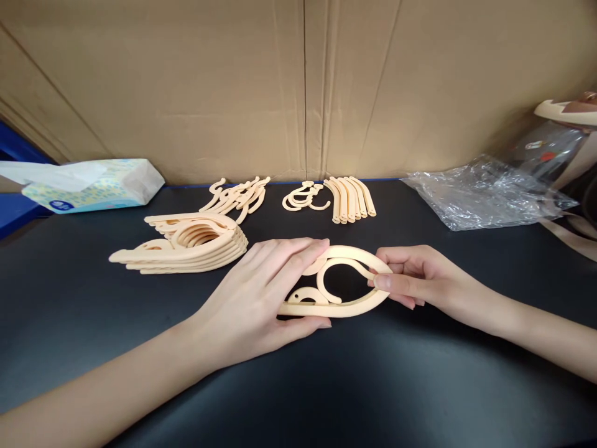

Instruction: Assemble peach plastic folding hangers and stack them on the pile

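A cream plastic folding hanger (361, 309) lies folded between my hands, its hook curled inside the two arms. My left hand (263, 295) covers its left part, with the fingers over the upper arm and the thumb along the lower one. At the rounded right end, my right hand (420, 280) pinches the hanger between thumb and fingers. To the left of my left hand sits a stack of similar folded hangers (219, 258). The hanger's left tips are hidden under my left hand.
Behind lie loose hooks (303, 196), a row of curved hanger arms (349, 199) and a pile of small curved pieces (237, 196). A tissue pack (107, 183) is at the left, a clear plastic bag (480, 196) at the right. Cardboard (209, 87) walls the black table's (326, 386) back.
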Motion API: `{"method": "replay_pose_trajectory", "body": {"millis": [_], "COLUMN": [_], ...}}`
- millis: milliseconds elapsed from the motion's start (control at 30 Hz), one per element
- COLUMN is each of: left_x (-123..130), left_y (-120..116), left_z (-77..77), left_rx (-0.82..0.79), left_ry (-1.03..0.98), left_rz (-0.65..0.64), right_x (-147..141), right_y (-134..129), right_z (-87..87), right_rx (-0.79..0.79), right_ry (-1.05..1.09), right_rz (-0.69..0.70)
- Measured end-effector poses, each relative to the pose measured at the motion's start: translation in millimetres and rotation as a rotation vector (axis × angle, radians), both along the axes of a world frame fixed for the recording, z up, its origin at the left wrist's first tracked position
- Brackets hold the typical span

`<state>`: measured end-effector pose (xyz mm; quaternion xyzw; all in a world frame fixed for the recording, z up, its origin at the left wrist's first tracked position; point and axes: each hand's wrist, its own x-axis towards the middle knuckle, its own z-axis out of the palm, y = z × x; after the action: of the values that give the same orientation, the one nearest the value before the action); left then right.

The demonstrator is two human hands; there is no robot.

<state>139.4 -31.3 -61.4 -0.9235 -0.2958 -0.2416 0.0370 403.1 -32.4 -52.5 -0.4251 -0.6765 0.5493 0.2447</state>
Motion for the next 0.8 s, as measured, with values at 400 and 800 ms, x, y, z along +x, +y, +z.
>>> {"method": "replay_pose_trajectory", "body": {"millis": [400,800], "left_x": [0.4,1.2], "left_y": [-0.6,-0.5], "left_z": [1.5,1.1], "left_rx": [-0.003,0.034], "left_ry": [0.009,0.03], "left_rz": [0.005,-0.008], "right_x": [1.4,1.0], "right_y": [1.4,-0.3], "right_z": [-1.0,-1.2], "right_rx": [-0.067,-0.076], "right_ry": [0.061,0.075], "right_rz": [0.014,0.02]}}
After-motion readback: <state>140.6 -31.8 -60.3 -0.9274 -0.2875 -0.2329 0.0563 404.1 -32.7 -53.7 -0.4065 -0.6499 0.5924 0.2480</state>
